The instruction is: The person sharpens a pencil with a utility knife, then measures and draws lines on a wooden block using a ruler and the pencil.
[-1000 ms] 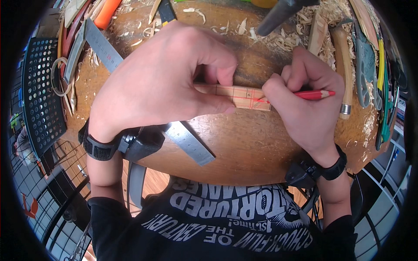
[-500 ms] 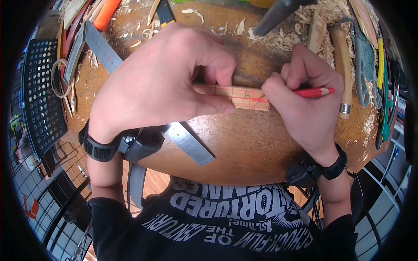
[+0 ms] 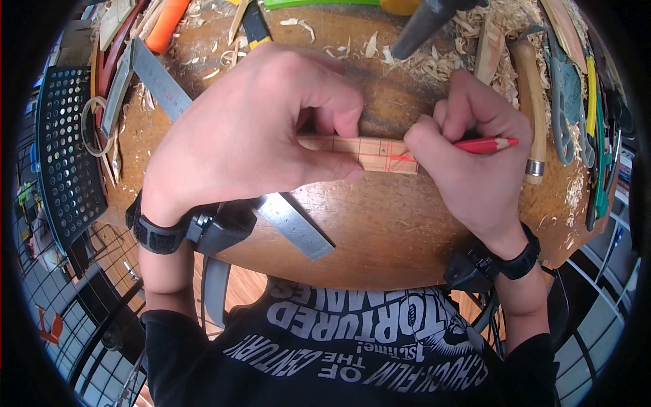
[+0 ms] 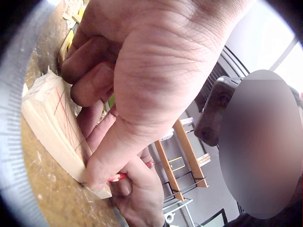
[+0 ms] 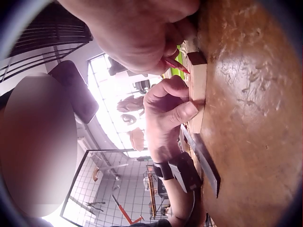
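Note:
In the head view, my left hand (image 3: 247, 132) pinches a small wooden block (image 3: 380, 154) between thumb and fingers, low over the bench. Pencil grid lines and red lines mark the block's upper face; its left part is hidden under the hand. My right hand (image 3: 478, 146) grips a red pencil (image 3: 481, 145) close to the block's right end. The right wrist view shows the red pencil point (image 5: 187, 71) right at the marked face. A steel ruler (image 3: 295, 225) lies slantwise beneath my left hand, its middle hidden.
Wood shavings (image 3: 441, 64) cover the back of the bench (image 3: 380, 230). A wooden-handled tool (image 3: 531, 102) and grey scissors (image 3: 566, 108) lie on the right. Back left are an orange handle (image 3: 166, 27) and a black perforated basket (image 3: 64, 149). A dark tapered rod (image 3: 427, 28) juts in from behind.
The head view has tilted slightly, so the bench's far side shows a little lower. Both hands keep their hold on the block and the pencil, nearly in the same places.

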Tool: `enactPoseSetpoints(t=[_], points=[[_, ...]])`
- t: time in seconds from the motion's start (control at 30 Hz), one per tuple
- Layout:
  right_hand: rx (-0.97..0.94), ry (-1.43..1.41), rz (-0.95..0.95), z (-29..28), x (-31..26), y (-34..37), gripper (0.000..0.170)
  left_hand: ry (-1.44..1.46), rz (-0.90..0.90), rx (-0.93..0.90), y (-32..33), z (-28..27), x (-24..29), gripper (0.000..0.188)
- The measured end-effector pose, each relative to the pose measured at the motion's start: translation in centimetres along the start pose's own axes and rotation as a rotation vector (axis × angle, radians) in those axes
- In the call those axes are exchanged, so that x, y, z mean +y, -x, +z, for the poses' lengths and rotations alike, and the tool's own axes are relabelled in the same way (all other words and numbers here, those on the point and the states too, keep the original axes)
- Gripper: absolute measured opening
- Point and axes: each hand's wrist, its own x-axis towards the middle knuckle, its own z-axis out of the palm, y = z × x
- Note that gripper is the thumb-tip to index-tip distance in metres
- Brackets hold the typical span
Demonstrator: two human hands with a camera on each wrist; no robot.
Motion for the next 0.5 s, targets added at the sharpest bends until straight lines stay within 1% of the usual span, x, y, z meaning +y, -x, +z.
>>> enactPoseSetpoints(t=[0.07, 0.4, 0.5], points=[[-0.010, 0.024, 0.011, 0.03, -0.30, 0.01, 0.033, 0.005, -0.042, -0.005, 0.04, -0.02, 0.15, 0.025], [0.004, 0.020, 0.000, -0.04, -0.12, -0.04, 0.033, -0.011, -0.025, 0.019, -0.01, 0.10, 0.07, 0.026], [-0.018, 0.033, 0.008, -0.09, -0.24, -0.05, 0.033, -0.006, -0.017, 0.024, 0.00, 0.10, 0.09, 0.027]])
